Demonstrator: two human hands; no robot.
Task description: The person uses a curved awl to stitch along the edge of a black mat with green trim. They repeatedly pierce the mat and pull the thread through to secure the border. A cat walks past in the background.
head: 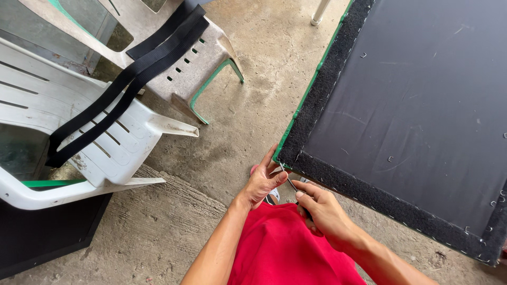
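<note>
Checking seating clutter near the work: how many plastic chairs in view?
2. A white slatted plastic chair at left, black straps draped over it; a grey plastic chair with green-edged legs behind it, top centre. Both are cropped; more may sit off-frame.

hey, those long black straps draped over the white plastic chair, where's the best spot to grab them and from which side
Probably the middle of the black straps, where they lie flat and side by side across the white chair seat. Come from above and pinch across both bands: that stretch is exposed, while the lower loop drops past the seat's edge and the upper ends trail onto the grey chair.
</note>
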